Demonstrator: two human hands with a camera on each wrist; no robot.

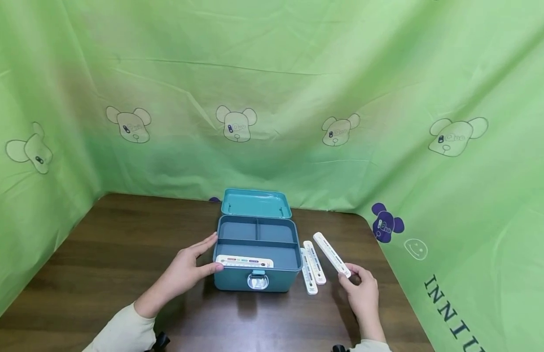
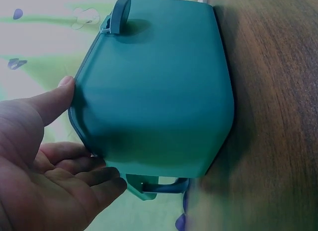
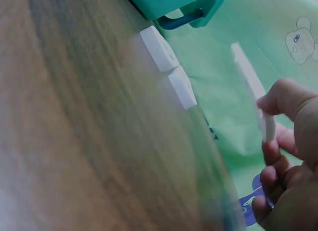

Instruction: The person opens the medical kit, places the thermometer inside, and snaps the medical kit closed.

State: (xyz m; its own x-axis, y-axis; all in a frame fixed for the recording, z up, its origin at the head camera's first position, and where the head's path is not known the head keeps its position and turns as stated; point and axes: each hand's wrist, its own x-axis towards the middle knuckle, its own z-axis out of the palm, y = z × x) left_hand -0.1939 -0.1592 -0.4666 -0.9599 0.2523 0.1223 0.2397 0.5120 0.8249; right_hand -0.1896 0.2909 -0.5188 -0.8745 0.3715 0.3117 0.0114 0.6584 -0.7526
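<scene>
A teal storage box (image 1: 256,275) stands on the table with its lid (image 1: 256,203) raised at the back. Its grey-blue tray has two small compartments behind one long one. Inside the long front compartment lies a flat white thermometer (image 1: 245,261) with coloured marks. My left hand (image 1: 185,269) touches the box's left side, thumb at the front rim and fingers loosely extended, as the left wrist view confirms. Right of the box, my right hand (image 1: 361,288) pinches the near end of another white thermometer (image 1: 331,253) between thumb and fingers, tilted off the table.
Two more white thermometers (image 1: 315,263) lie side by side on the wooden table (image 1: 135,239), close to the box's right side. A green cloth (image 1: 280,161) with bear drawings hangs behind the table and along both sides.
</scene>
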